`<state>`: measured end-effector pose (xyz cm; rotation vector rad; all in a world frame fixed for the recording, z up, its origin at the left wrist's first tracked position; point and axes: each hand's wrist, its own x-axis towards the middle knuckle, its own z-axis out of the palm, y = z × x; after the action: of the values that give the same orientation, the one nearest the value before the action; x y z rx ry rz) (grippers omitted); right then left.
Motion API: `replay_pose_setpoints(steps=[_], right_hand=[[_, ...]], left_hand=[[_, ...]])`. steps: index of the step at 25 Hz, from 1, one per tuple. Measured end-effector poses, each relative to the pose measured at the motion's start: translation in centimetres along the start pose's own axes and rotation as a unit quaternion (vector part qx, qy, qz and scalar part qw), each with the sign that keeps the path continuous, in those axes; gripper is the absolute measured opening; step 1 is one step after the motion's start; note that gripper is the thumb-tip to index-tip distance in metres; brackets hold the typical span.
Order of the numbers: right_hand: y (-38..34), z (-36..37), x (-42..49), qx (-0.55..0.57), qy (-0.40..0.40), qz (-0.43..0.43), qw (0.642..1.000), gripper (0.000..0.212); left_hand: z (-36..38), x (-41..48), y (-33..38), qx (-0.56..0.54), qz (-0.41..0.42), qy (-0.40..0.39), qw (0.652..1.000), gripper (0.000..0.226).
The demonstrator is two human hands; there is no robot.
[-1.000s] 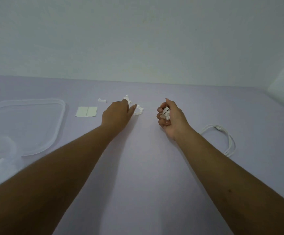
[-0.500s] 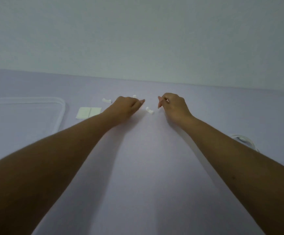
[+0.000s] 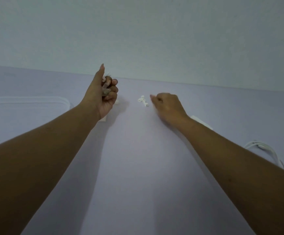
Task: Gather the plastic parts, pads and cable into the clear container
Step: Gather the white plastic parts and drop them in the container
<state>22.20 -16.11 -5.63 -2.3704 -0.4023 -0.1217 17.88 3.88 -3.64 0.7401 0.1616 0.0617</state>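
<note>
My left hand (image 3: 104,95) is raised above the purple table with its thumb up, its fingers gripping several small plastic parts (image 3: 106,85). My right hand (image 3: 166,106) rests low on the table, knuckles up and fingers curled under; white parts showed inside it a moment earlier. Loose white plastic parts (image 3: 143,101) lie just left of its fingertips, and one more (image 3: 117,102) sits beside my left palm. A sliver of a pad (image 3: 102,119) peeks out under my left wrist. The clear container (image 3: 36,99) lies at the left. The white cable (image 3: 265,149) is coiled at the right.
A white flat piece (image 3: 201,122) shows behind my right forearm. The pale wall (image 3: 154,39) meets the table's far edge just beyond both hands. Bare purple tabletop (image 3: 138,167) stretches between my forearms toward me.
My left hand has lifted off the table and turned thumb up with plastic parts in its grip. My right hand has stayed low beside the loose parts. The view has shifted.
</note>
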Motion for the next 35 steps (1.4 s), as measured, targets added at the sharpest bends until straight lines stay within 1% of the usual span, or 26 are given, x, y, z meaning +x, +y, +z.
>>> replay_pose_setpoints(steps=[1, 2, 3, 4, 5, 6, 7, 8, 10, 11, 12, 15, 19, 21, 23, 24, 25, 26, 27, 28, 29, 30, 31, 32, 33, 35], right_hand=[[-0.4, -0.2, 0.4, 0.263, 0.007, 0.087, 0.961, 0.040], [-0.8, -0.5, 0.6, 0.472, 0.000, 0.151, 0.869, 0.036], [-1.0, -0.8, 0.8, 0.603, -0.017, 0.182, 0.777, 0.033], [-1.1, -1.0, 1.1, 0.668, -0.027, 0.193, 0.718, 0.031], [-1.3, -1.0, 1.2, 0.688, -0.029, 0.195, 0.698, 0.031], [-1.3, -0.9, 1.5, 0.678, -0.025, 0.196, 0.708, 0.030], [-1.4, -0.7, 1.6, 0.639, -0.013, 0.200, 0.742, 0.031], [-1.3, -0.3, 1.9, 0.571, 0.006, 0.205, 0.795, 0.033], [-1.0, 0.3, 2.2, 0.366, 0.055, 0.184, 0.911, 0.040], [-0.6, 0.7, 2.3, 0.243, 0.078, 0.145, 0.956, 0.043], [-0.2, 1.1, 2.3, 0.133, 0.085, 0.105, 0.982, 0.045], [0.1, 1.9, 1.6, -0.073, 0.068, 0.054, 0.994, 0.043], [-0.2, 2.5, 1.3, -0.244, 0.053, -0.041, 0.967, 0.051], [-0.5, 2.6, 1.2, -0.304, 0.013, -0.089, 0.948, 0.051], [-0.4, 2.6, 1.2, -0.343, -0.011, -0.120, 0.931, 0.044], [-0.5, 2.5, 1.3, -0.347, -0.019, -0.123, 0.929, 0.040], [-0.5, 2.3, 1.4, -0.315, -0.022, -0.105, 0.943, 0.037], [-0.4, 2.1, 1.5, -0.229, -0.017, -0.061, 0.971, 0.034], [-0.4, 1.7, 1.7, -0.070, -0.009, 0.002, 0.997, 0.032], [-0.2, 1.3, 1.9, 0.152, 0.000, 0.071, 0.986, 0.030], [-0.2, 0.8, 1.9, 0.375, -0.007, 0.134, 0.917, 0.029], [-0.1, 0.4, 1.7, 0.541, -0.017, 0.160, 0.826, 0.030], [0.1, -0.1, 1.7, 0.641, -0.026, 0.155, 0.751, 0.030], [0.2, -0.5, 1.6, 0.698, -0.028, 0.141, 0.702, 0.030], [0.2, -1.0, 1.7, 0.729, -0.027, 0.128, 0.671, 0.031], [0.0, -1.8, 2.1, 0.747, -0.021, 0.117, 0.654, 0.036]], left_hand=[[0.0, 0.2, 0.4, -0.005, 0.010, 0.000, 1.000, 0.051], [0.1, 0.3, 0.7, -0.015, 0.020, -0.002, 1.000, 0.049], [0.2, 0.3, 1.1, -0.025, 0.028, -0.004, 0.999, 0.045], [0.2, 0.4, 1.6, -0.035, 0.034, -0.005, 0.999, 0.041], [0.2, 0.5, 1.9, -0.039, 0.038, -0.007, 0.999, 0.038], [0.1, 0.5, 2.1, -0.037, 0.042, -0.007, 0.998, 0.035], [0.1, 0.6, 2.3, -0.033, 0.045, -0.005, 0.998, 0.034], [-0.1, 0.8, 2.4, -0.027, 0.048, 0.003, 0.998, 0.034], [-0.3, 1.2, 2.5, -0.016, 0.054, 0.028, 0.998, 0.033], [-0.4, 1.3, 2.6, -0.006, 0.056, 0.039, 0.998, 0.032], [-0.4, 1.3, 2.5, 0.010, 0.057, 0.048, 0.997, 0.032], [-0.5, 1.0, 2.7, 0.045, 0.040, 0.060, 0.996, 0.029], [-1.0, 1.2, 2.8, 0.044, 0.028, 0.071, 0.996, 0.020], [-1.0, 1.6, 2.7, 0.103, 0.024, 0.106, 0.989, 0.024], [-0.8, 1.8, 2.6, 0.238, 0.024, 0.142, 0.960, 0.033], [-0.7, 1.9, 2.5, 0.377, 0.043, 0.148, 0.913, 0.038], [-1.0, 2.1, 2.3, 0.563, 0.081, 0.146, 0.810, 0.043], [-1.3, 2.1, 2.1, 0.729, 0.129, 0.118, 0.662, 0.048], [-1.4, 2.1, 1.7, 0.829, 0.173, 0.078, 0.526, 0.052], [-1.5, 2.0, 1.3, 0.876, 0.190, 0.047, 0.441, 0.055], [-1.5, 2.1, 1.0, 0.900, 0.181, 0.026, 0.396, 0.056], [-1.3, 2.3, 0.8, 0.915, 0.157, 0.008, 0.371, 0.057], [-1.3, 2.5, 0.5, 0.927, 0.135, -0.009, 0.351, 0.058], [-1.2, 2.7, 0.4, 0.933, 0.124, -0.021, 0.337, 0.058], [-1.2, 3.0, 0.3, 0.937, 0.124, -0.028, 0.326, 0.058], [-1.4, 3.3, 0.0, 0.938, 0.157, -0.040, 0.306, 0.056]])
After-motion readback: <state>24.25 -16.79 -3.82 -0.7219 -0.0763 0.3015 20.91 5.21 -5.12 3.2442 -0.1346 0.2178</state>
